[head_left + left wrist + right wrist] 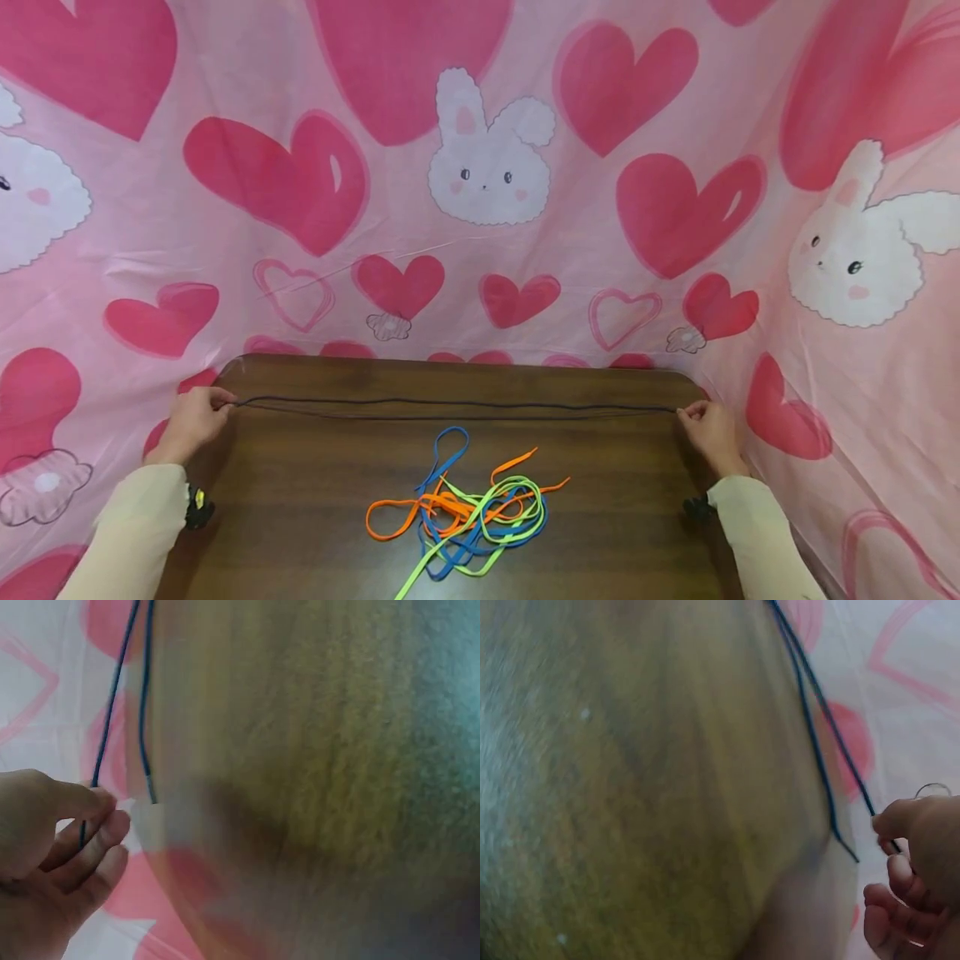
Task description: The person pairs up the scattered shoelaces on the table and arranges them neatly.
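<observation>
A thin dark blue lace (450, 402) stretches across the far part of the brown table, a little wavy. My left hand (198, 421) pinches its left end between thumb and fingertips; its tip pokes out below the fingers in the left wrist view. The other end is pinched by my right hand (711, 433), beyond the table's right edge. Close alongside on the near side runs a second thin dark lace (144, 712), whose loose ends lie just beside each hand, apart from the fingers. Nearer me is a tangled pile of orange (390, 533), lime green (411, 579) and blue laces (453, 433).
The brown wooden table (300, 500) has rounded far corners. Pink cloth (525, 250) with hearts and white rabbits hangs behind it and along both sides, close to both hands. Dark straps with devices sit on the left wrist (198, 508) and right wrist (699, 508).
</observation>
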The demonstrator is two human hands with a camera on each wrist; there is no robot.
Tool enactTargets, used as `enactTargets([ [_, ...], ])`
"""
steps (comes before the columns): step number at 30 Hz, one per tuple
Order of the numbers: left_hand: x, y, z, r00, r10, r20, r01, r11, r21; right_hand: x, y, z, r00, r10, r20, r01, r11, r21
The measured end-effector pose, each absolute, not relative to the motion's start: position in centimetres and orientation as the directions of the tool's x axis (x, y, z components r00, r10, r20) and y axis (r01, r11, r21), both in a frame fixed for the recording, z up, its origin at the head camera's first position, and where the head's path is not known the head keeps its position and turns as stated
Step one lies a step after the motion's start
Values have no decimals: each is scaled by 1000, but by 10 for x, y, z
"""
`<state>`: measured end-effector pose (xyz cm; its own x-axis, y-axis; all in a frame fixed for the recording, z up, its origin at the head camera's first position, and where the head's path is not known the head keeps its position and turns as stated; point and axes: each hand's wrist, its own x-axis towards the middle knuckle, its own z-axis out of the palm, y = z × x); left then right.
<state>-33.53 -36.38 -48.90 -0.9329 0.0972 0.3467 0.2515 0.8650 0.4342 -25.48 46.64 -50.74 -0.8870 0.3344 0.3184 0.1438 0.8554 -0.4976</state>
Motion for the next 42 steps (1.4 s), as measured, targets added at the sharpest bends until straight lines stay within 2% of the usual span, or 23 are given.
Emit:
enactTargets([
  [4, -339, -364, -492, -971, 113, 211, 200, 868, 455, -252, 472, -513, -925, 292, 242, 159, 877, -453],
  [9, -340, -365, -495, -990, 54, 128, 108, 880, 462, -252, 475, -515, -953, 267, 146, 178, 879, -442],
  [14, -341, -367, -496, -996, 29, 80, 63, 885, 461, -257, 476, -511, -957, 276, 88, 214, 879, -426],
  [20, -347, -363, -499, -995, 51, 82, 82, 889, 450, -264, 474, -507, -945, 326, 10, 295, 870, -396],
  [23, -349, -359, -498, -994, 52, 93, 88, 895, 437, -266, 472, -505, -937, 349, 2, 320, 863, -390],
  [37, -355, -357, -502, -994, -108, 31, -80, 878, 473, -274, 479, -508, -921, 389, 28, 344, 844, -411],
  [42, -360, -355, -505, -988, -150, 49, -109, 873, 475, -278, 482, -512, -918, 392, 57, 337, 847, -411],
])
